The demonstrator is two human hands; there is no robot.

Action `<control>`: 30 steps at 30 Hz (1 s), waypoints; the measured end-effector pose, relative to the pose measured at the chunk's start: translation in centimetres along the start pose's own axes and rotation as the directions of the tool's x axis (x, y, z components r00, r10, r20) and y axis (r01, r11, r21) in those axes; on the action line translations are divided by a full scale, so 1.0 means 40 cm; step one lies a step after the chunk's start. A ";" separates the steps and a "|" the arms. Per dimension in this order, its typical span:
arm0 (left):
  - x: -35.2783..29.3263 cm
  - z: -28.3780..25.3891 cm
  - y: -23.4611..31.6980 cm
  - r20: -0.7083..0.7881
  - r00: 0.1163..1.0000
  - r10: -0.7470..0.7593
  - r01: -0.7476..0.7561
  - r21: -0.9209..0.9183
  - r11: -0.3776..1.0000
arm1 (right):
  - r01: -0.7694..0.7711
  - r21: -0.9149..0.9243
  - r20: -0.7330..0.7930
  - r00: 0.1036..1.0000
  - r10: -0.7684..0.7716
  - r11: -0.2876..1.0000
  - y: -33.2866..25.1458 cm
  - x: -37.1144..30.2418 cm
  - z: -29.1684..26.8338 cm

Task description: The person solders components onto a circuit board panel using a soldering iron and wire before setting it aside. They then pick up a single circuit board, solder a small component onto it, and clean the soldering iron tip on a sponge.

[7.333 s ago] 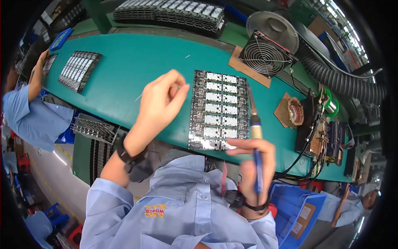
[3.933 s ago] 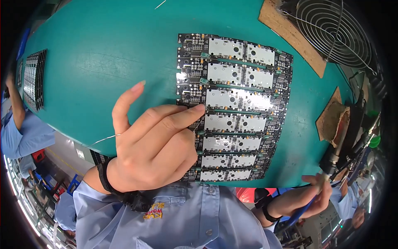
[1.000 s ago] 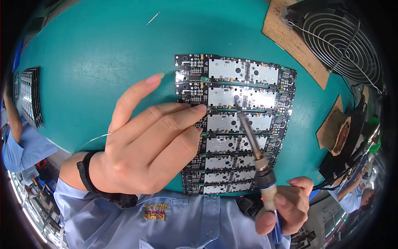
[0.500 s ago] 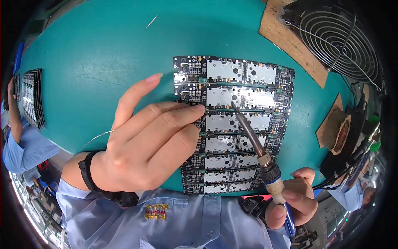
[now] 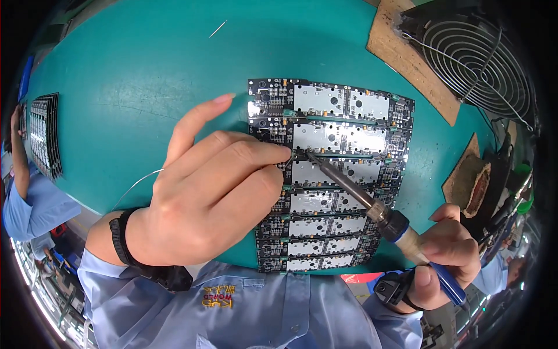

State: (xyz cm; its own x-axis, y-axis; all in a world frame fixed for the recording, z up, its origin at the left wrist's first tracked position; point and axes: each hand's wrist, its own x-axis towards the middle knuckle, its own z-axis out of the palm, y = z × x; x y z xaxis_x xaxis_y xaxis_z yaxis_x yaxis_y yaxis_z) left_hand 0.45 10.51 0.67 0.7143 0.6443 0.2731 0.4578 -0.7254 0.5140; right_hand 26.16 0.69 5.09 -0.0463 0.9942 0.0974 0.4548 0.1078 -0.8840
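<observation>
Frame centre: the circuit board (image 5: 340, 136) lies partly beneath the left hand (image 5: 215, 198), which pinches a thin wire (image 5: 139, 180). Lower right: the right hand (image 5: 458, 251) grips a soldering iron (image 5: 351, 187).

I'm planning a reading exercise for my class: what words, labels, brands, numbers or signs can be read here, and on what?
Blue shirt: yellow and red embroidered lettering, not copied out here.
Circuit board panel: any markings are too small to read.

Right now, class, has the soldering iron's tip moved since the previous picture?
Yes: the tip went left across the circuit-board panel, towards the left hand.
</observation>
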 end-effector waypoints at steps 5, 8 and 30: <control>-0.001 -0.002 -0.005 0.007 1.000 0.007 -0.007 -0.003 1.000 | 0.022 -0.030 0.003 1.000 -0.022 0.999 -0.001 0.019 0.012; -0.002 -0.003 -0.008 0.012 1.000 0.018 -0.018 -0.003 1.000 | 0.036 -0.033 0.010 0.999 -0.035 0.999 0.002 0.022 0.015; 0.005 -0.005 0.003 -0.004 1.000 -0.026 0.026 -0.044 0.999 | 0.113 -0.111 0.226 0.970 -0.085 0.987 -0.022 0.059 -0.009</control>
State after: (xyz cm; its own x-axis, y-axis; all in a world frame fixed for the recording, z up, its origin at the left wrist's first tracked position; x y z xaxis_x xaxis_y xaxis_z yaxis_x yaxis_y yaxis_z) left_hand 0.53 10.58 0.96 0.7000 0.6642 0.2624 0.4525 -0.6968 0.5565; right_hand 25.96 2.93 6.26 -0.2844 0.9564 0.0669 0.5426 0.2181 -0.8112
